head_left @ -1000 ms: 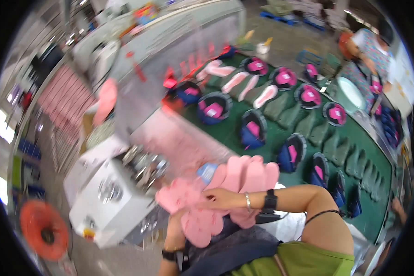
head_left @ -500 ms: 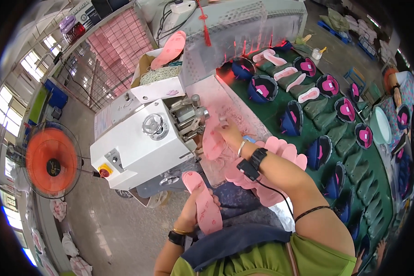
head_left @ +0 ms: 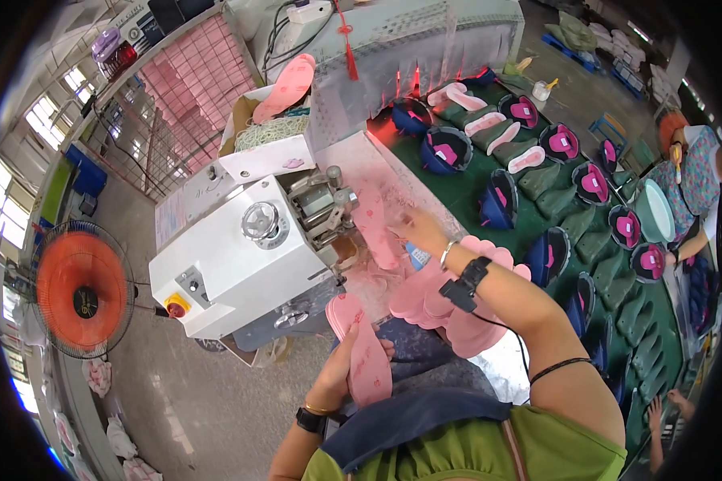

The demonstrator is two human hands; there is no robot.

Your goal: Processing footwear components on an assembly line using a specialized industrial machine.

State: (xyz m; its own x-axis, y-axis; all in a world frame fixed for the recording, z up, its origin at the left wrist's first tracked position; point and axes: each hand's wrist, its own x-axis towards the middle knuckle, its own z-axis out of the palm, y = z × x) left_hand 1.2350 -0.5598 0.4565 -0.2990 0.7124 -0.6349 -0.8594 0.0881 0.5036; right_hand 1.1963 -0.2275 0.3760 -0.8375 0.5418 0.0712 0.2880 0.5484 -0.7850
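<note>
My left hand point(head_left: 343, 367) is closed around a small stack of pink insoles point(head_left: 367, 357), held upright in front of my lap. Another pink insole point(head_left: 375, 227) lies with its upper end by the metal head point(head_left: 322, 210) of a white machine point(head_left: 229, 256). Beside that insole's right edge, my right hand point(head_left: 421, 230) has its fingers slightly bent and apart, with nothing visible in them. Whether a fingertip touches the edge is too small to tell. Below my right wrist is a fanned pile of pink insoles point(head_left: 465, 321).
A box of pale cord point(head_left: 273, 132) with an insole on top stands behind the machine. To the right, a green conveyor point(head_left: 553, 204) carries dark blue shoe uppers point(head_left: 499, 199) and insoles. An orange fan point(head_left: 84, 284) stands left. Another person point(head_left: 694, 180) works at the far right.
My right hand has drawn back to the right from the insole at the machine. That insole has turned a little. My left hand's stack has tilted slightly, showing more layers.
</note>
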